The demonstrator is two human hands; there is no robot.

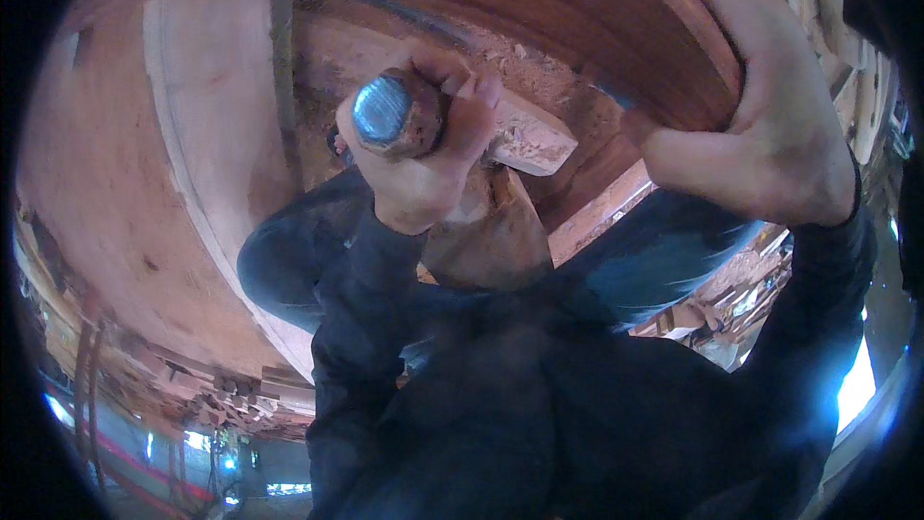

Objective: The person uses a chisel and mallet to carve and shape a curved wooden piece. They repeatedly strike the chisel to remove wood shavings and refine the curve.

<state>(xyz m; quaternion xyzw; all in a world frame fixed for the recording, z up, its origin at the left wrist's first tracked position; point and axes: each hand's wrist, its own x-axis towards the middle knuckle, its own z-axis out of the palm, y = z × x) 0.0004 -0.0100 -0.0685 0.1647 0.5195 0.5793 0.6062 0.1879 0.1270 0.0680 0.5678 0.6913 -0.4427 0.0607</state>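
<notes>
Under the head camera, we see our hands apart: the left hand [428, 159] is clamped around a metal-faced tool [380, 114], its shiny faceted end facing up at us, while the right hand [775, 125] grasps the right end of a reddish-brown board [539, 5] that spans the top of the view. A wood block [534, 143] lies just beside the left hand; whether the two touch, we cannot tell. We judge that the board could twist or slip if our grip on that end loosens, since its other support is out of sight; a stray knock from the metal might dent it. The board looks long and smooth, darkly streaked along its grain, and bowed, though the lens may exaggerate that.
</notes>
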